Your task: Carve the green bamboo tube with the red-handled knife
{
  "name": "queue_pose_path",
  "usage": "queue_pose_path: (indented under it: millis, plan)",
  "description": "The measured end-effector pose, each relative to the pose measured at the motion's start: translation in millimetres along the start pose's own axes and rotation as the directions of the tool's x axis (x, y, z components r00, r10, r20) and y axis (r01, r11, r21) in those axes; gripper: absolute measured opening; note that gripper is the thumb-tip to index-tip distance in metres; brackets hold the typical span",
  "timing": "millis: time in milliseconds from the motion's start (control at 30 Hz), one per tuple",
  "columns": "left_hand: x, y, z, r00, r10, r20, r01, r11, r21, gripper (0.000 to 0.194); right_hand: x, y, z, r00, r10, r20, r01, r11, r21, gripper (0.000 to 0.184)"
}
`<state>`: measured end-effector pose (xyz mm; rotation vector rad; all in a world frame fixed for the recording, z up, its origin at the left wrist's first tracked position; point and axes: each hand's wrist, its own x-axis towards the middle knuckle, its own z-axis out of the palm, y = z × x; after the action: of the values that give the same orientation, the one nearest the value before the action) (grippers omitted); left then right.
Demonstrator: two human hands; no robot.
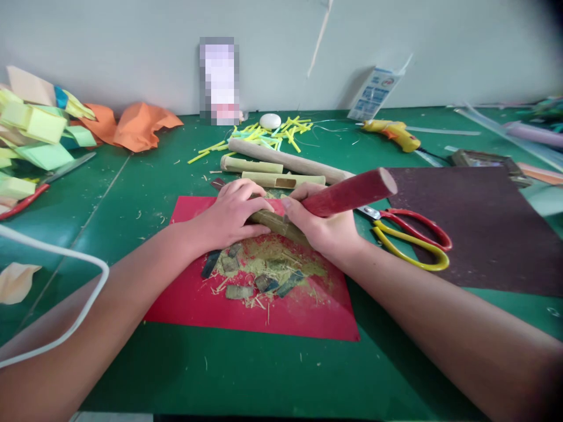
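Observation:
My left hand (pixel 231 214) is closed over one end of a short greenish bamboo piece (pixel 277 224), pressing it down on a red paper sheet (pixel 193 299). My right hand (pixel 323 225) grips a tool with a thick red cylindrical handle (pixel 352 190); its working end is hidden between my hands, against the bamboo. Bamboo shavings and dark bark chips (pixel 259 272) lie heaped on the red sheet just below my hands.
Three more bamboo sticks (pixel 281 159) lie behind my hands. Red-and-yellow scissors (pixel 409 237) rest beside a dark brown sheet (pixel 479 228) at right. A yellow glue gun (pixel 393 133), yellow straw bits (pixel 264 136), a white egg shape (pixel 270 121) and coloured paper (pixel 39 138) sit farther back.

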<state>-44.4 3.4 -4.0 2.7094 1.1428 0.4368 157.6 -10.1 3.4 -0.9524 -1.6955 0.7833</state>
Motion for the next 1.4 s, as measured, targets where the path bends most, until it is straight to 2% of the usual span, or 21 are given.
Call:
queue_pose_path:
  millis: [133, 333, 500, 767, 1233, 1400]
  plan:
    - [-0.2, -0.9, 0.7, 1.0, 0.007, -0.01, -0.007, 1.0, -0.008, 0.033, 0.7, 0.1, 0.0, 1.0, -0.012, 0.017, 0.012, 1.0, -0.006, 0.019]
    - [-0.9, -2.7, 1.8, 1.0, 0.011, -0.003, -0.011, 1.0, -0.002, 0.035, 2.5, -1.1, -2.6, 0.991, -0.059, 0.119, 0.065, 0.997, -0.047, 0.022]
    - [-1.6, -3.4, 1.3, 1.0, 0.013, 0.001, -0.013, 1.0, 0.01, 0.034, 2.5, -4.3, -2.0, 0.992, -0.085, 0.089, 0.091, 0.994, -0.057, 0.026]
    - [-0.7, -1.2, 0.9, 1.0, 0.006, -0.015, -0.006, 1.0, -0.006, 0.032, -1.3, -0.2, -2.0, 1.0, -0.012, 0.011, 0.013, 0.999, -0.048, 0.025]
    - [-0.1, -0.4, 1.4, 1.0, -0.003, -0.007, 0.003, 1.0, 0.017, 0.036, 3.8, 0.2, -1.4, 0.991, 0.001, 0.133, -0.011, 0.997, 0.073, 0.018]
    - [0.2, 1.4, 0.4, 1.0, -0.017, 0.0, 0.017, 1.0, 0.018, 0.037, 5.7, 1.3, -2.4, 0.989, 0.016, 0.147, -0.026, 0.998, 0.064, 0.018]
